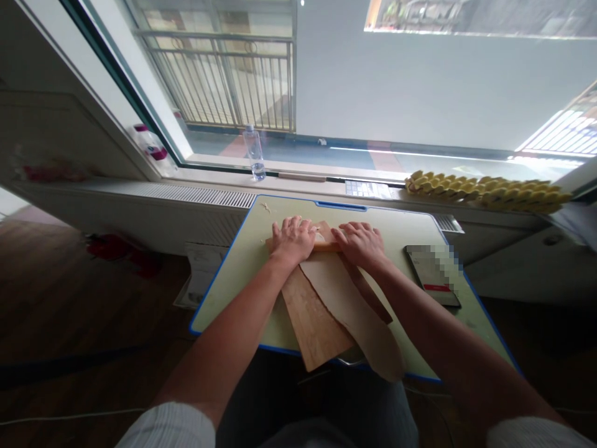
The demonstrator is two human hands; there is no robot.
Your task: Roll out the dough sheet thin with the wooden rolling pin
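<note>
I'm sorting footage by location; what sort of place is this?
Probably a room in a home, though a small workplace is possible: a blue-edged table stands beside a large window, and a pale, dough-like sheet extends past the table's near edge.

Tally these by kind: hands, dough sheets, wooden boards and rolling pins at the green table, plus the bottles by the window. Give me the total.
Hands: 2 (left hand, right hand)
Dough sheet: 1
Wooden board: 1
Rolling pin: 1
Bottles: 2 (clear bottle, purple-capped bottle)
Total: 7
</note>
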